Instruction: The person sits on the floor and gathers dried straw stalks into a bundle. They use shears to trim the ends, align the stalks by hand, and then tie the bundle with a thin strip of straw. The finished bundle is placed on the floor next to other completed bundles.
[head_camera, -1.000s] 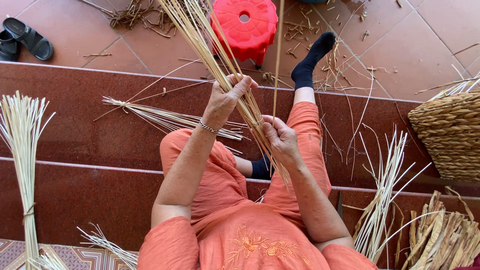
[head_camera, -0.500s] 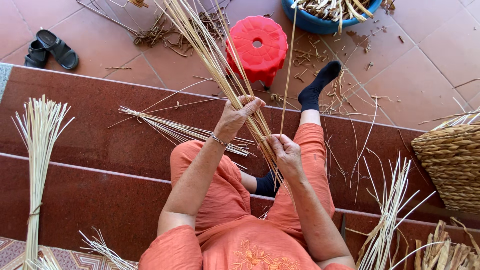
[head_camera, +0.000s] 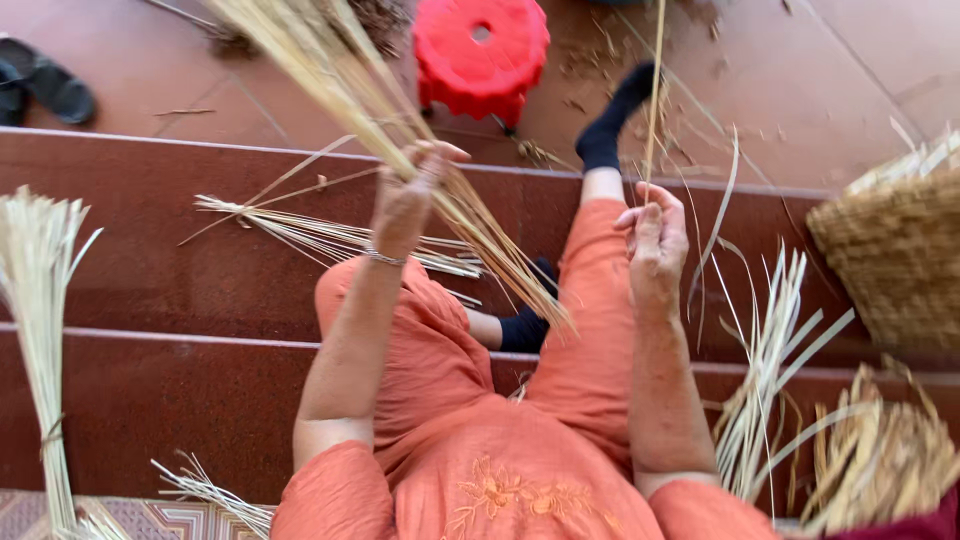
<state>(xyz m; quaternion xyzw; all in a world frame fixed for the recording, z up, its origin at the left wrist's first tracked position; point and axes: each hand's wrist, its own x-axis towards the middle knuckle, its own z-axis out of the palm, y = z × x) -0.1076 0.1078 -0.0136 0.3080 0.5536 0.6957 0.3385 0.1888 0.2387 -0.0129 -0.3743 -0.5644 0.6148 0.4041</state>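
Straw bundle (head_camera: 400, 130) slants from above the red stool (head_camera: 480, 45) down to the knees in the head view, left hand (head_camera: 408, 195) closed around its middle. Right hand (head_camera: 655, 240) pinches one strand (head_camera: 655, 90). Stalks look light, springy, brittle; grip mid-length.

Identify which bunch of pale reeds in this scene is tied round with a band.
The upright bundle of reeds at the far left edge: a band cinches it low down. The bunch in the left hand and the strips lying on the step are loose.
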